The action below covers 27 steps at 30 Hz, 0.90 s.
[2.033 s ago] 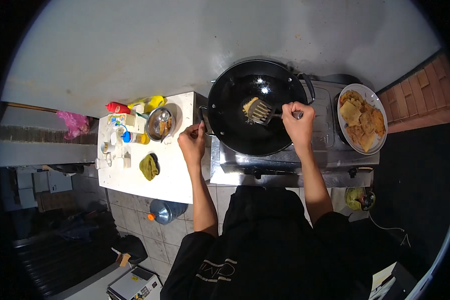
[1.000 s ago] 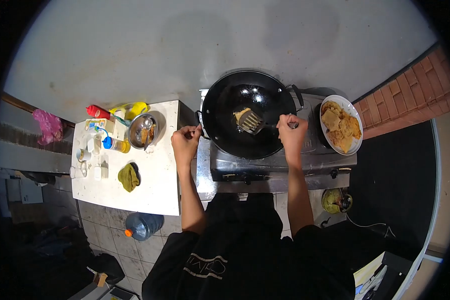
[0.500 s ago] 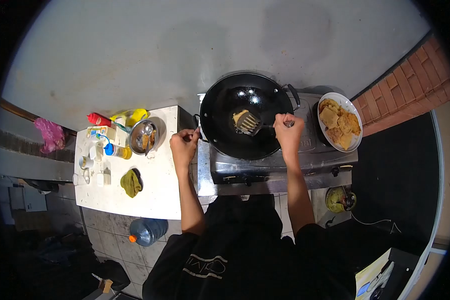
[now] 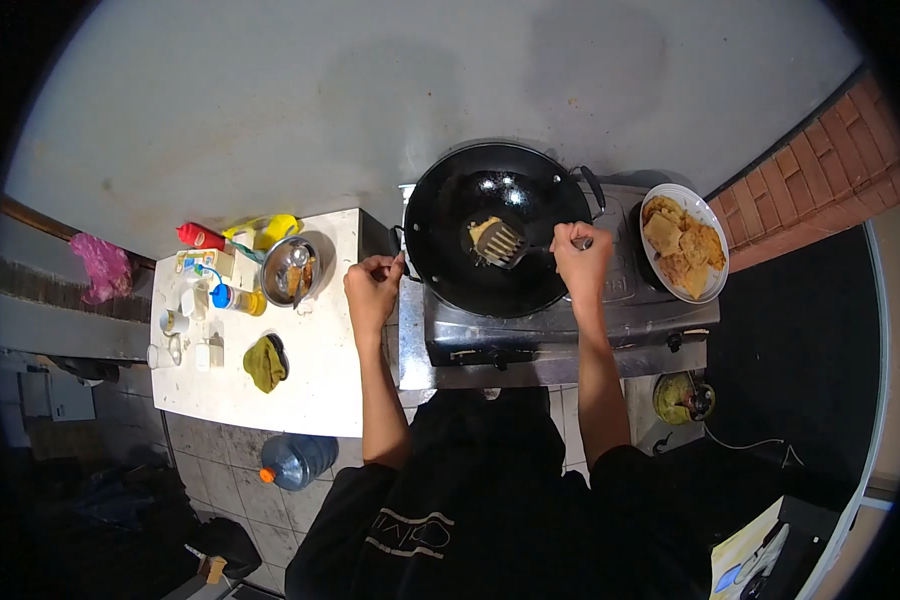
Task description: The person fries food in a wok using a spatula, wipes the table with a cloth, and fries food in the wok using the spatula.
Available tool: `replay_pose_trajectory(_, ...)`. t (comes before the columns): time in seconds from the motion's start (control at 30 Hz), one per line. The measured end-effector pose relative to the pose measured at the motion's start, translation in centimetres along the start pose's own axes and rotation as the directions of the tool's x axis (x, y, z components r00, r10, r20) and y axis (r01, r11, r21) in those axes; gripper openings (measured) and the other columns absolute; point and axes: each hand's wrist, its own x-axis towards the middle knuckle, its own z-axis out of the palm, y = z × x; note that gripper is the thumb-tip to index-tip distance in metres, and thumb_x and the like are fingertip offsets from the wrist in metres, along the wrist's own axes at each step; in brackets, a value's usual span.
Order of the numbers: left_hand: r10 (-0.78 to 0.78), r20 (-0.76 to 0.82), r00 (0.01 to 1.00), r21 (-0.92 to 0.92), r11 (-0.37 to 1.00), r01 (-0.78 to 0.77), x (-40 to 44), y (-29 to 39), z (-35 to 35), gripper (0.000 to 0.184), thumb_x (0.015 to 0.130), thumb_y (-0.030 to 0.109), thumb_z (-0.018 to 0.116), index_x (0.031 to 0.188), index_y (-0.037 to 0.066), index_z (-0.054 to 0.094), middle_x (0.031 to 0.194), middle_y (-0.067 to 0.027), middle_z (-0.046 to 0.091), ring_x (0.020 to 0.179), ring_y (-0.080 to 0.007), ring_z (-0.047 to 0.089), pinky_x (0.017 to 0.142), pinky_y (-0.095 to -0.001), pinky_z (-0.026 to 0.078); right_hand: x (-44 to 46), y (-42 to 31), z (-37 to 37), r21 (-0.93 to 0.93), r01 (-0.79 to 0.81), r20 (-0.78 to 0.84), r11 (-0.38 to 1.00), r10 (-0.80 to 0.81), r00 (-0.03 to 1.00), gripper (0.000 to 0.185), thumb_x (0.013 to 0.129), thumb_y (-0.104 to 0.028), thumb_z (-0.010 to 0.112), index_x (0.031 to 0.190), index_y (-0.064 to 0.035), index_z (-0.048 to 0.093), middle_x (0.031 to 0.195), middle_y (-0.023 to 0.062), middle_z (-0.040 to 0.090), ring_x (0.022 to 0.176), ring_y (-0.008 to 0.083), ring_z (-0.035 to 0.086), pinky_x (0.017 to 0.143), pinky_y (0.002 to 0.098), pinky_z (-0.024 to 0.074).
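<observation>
A black wok (image 4: 460, 270) sits on the metal stove (image 4: 610, 325). My right hand (image 4: 582, 258) is closed round the handle of a slotted spatula (image 4: 501, 244), whose head rests on a small yellowish piece of food (image 4: 483, 232) in the wok. At the wok's left side, my left hand (image 4: 373, 290) has its fingers pinched together beside the left handle; whether they hold the handle or something small is hard to make out. A white plate (image 4: 715, 291) of browned, fried food (image 4: 682, 245) stands at the stove's right end.
On the white table (image 4: 310, 385) at left stand a metal bowl (image 4: 290, 272), a green cloth (image 4: 264, 363), a red bottle (image 4: 200, 236), a blue-capped bottle (image 4: 238, 299) and several small containers. A water jug (image 4: 298, 461) and a green gas cylinder (image 4: 682, 398) are on the floor.
The whole view has shifted, so the wok, table and plate appear further left than at first. The spatula has moved slightly over the food. Both hands keep their places by the wok.
</observation>
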Motion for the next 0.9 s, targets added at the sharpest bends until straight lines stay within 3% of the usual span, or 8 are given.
replay_pose_trajectory(0.1, 0.002, 0.005, 1.0, 0.045, 0.999, -0.002, 0.1, 0.1, -0.1, 0.027, 0.084, 0.02, 0.073, 0.076, -0.006, 0.069, 0.058, -0.0091, 0.061, 0.055, -0.0113, 0.052, 0.057, -0.0284, 0.044, 0.1, -0.8, -0.3, 0.067, -0.022, 0.07, 0.998, 0.017, 0.997, 0.029, 0.077, -0.001, 0.058, 0.051, 0.0033, 0.045, 0.047, 0.0028, 0.048, 0.048, 0.0057, 0.044, 0.047, 0.0266, 0.0336)
replay_pose_trajectory(0.2, 0.021, 0.024, 0.999, 0.046, 0.999, -0.022, 0.0, 0.3, -0.3, 0.028, 0.084, 0.021, 0.073, 0.076, -0.006, 0.069, 0.059, -0.01, 0.061, 0.055, -0.0123, 0.054, 0.058, -0.029, 0.045, 0.6, -0.2, -0.3, 0.091, -0.03, -0.006, 0.995, 0.031, 0.999, 0.03, 0.078, -0.001, 0.059, 0.051, 0.0028, 0.045, 0.047, 0.0034, 0.049, 0.049, 0.0058, 0.046, 0.047, 0.0262, 0.0345)
replay_pose_trajectory(0.27, -0.022, 0.031, 0.999, 0.057, 0.998, 0.02, 0.0, 0.6, -0.3, 0.028, 0.084, 0.021, 0.073, 0.077, -0.006, 0.069, 0.06, -0.0097, 0.062, 0.057, -0.0126, 0.054, 0.058, -0.0291, 0.045, 0.1, -0.4, -0.6, 0.156, -0.039, 0.107, 0.987, 0.023, 0.994, 0.03, 0.078, -0.001, 0.059, 0.052, 0.0029, 0.045, 0.048, 0.0048, 0.051, 0.049, 0.0068, 0.048, 0.048, 0.0262, 0.0358)
replay_pose_trajectory(0.4, -0.001, 0.011, 1.0, -0.03, 1.0, 0.001, 0.1, -0.3, 0.0, 0.025, 0.081, 0.018, 0.076, 0.076, -0.005, 0.068, 0.056, -0.0077, 0.059, 0.049, -0.0121, 0.05, 0.051, -0.0282, 0.042, 0.2, -0.5, -0.9, 0.144, 0.001, 0.101, 0.99, -0.015, 0.995, 0.03, 0.078, -0.001, 0.059, 0.052, 0.0024, 0.045, 0.049, 0.0054, 0.053, 0.048, 0.008, 0.05, 0.048, 0.0264, 0.0367)
replay_pose_trajectory(0.5, 0.038, -0.001, 0.999, 0.018, 0.999, -0.038, 0.1, 0.0, -0.1, 0.024, 0.081, 0.018, 0.075, 0.076, -0.004, 0.069, 0.056, -0.0074, 0.059, 0.049, -0.0122, 0.051, 0.051, -0.0281, 0.042, 0.1, -0.9, -0.7, 0.031, -0.044, -0.033, 0.999, 0.045, 0.998, 0.03, 0.078, 0.0, 0.058, 0.052, 0.0018, 0.044, 0.049, 0.0054, 0.052, 0.048, 0.0083, 0.049, 0.048, 0.0266, 0.0367)
replay_pose_trajectory(0.57, 0.031, -0.006, 1.0, 0.013, 0.999, -0.031, 0.1, 0.2, 0.0, 0.024, 0.081, 0.019, 0.075, 0.076, -0.004, 0.069, 0.056, -0.0071, 0.059, 0.05, -0.0123, 0.052, 0.051, -0.0284, 0.042, 0.0, -0.5, -0.4, 0.089, 0.033, 0.061, 0.995, -0.039, 0.997, 0.031, 0.079, 0.001, 0.058, 0.051, 0.0021, 0.043, 0.048, 0.0045, 0.05, 0.048, 0.0072, 0.046, 0.049, 0.0264, 0.0363)
replay_pose_trajectory(0.67, 0.02, 0.015, 1.0, 0.025, 0.999, -0.02, 0.1, 0.1, -0.2, 0.024, 0.081, 0.019, 0.075, 0.076, -0.004, 0.069, 0.056, -0.0069, 0.059, 0.05, -0.0123, 0.052, 0.052, -0.0287, 0.042, 0.1, 0.1, -0.2, 0.136, 0.065, 0.017, 0.989, -0.068, 0.998, 0.031, 0.079, 0.001, 0.058, 0.052, 0.003, 0.044, 0.047, 0.0041, 0.049, 0.049, 0.0066, 0.045, 0.049, 0.0261, 0.0358)
replay_pose_trajectory(0.9, 0.03, 0.027, 0.999, 0.029, 0.999, -0.031, 0.3, -0.1, -0.1, 0.024, 0.081, 0.019, 0.075, 0.076, -0.004, 0.069, 0.056, -0.0069, 0.059, 0.05, -0.0122, 0.052, 0.051, -0.0283, 0.042, 0.2, -1.1, -0.4, 0.096, -0.015, 0.097, 0.995, 0.006, 0.995, 0.031, 0.078, 0.001, 0.059, 0.052, 0.0023, 0.042, 0.048, 0.0023, 0.045, 0.049, 0.0068, 0.046, 0.048, 0.0259, 0.0356)
